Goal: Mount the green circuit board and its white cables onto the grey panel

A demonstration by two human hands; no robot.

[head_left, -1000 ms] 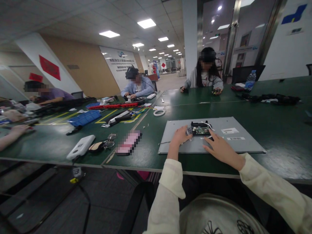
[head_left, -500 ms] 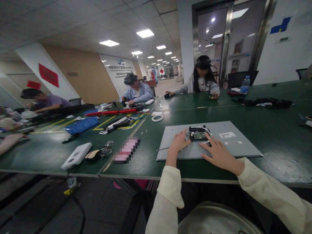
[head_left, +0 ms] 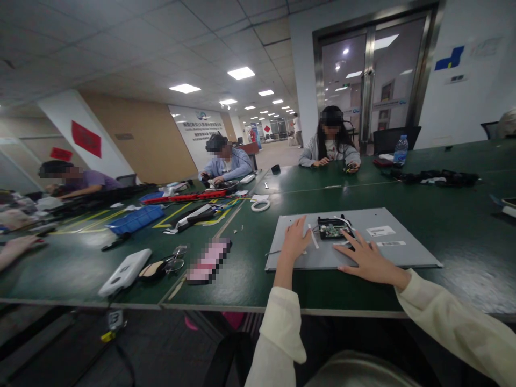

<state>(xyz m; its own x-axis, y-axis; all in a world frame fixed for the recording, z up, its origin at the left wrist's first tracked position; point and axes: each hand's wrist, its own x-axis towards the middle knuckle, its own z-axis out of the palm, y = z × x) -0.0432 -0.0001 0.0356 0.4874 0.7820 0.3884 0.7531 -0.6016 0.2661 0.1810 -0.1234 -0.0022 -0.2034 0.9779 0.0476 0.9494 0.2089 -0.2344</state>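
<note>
While my two hands were spread open over one grey panel (head_left: 409, 256), one circuit board (head_left: 333, 231) sat between them in its black frame (head_left: 321, 221), set toward the panel's far edge. My left hand (head_left: 296, 240) had its fingers pointing forward, loosely parted, just left of the frame; my right hand (head_left: 366, 259) was splayed flatter, its fingertips at the frame's near right corner, though I could not tell whether they touched it. One white strip (head_left: 314, 238) slanted beside my left thumb, one white cable (head_left: 346, 222) curved over the board's right side, and two labels (head_left: 380, 231) lay on the panel farther right, one behind the other.

The panel's near edge passed beneath both my wrists, close to the front edge of the green tabletop (head_left: 463, 231). A wide stretch of tabletop opened to the right and beyond, while a narrower band parted the panel from one pink phone (head_left: 208, 262) on the left. Farther left came one white device (head_left: 126, 272) and one pair of glasses (head_left: 176, 260); one white ring (head_left: 260, 206) lay beyond the phone.

Smooth and four-cornered, the panel had straight, thin sides; the board was small and rectangular, crowded with tiny parts. Light gleamed on the glossy tabletop, and my two sleeves (head_left: 282, 317) were cream cloth, softly creased.
</note>
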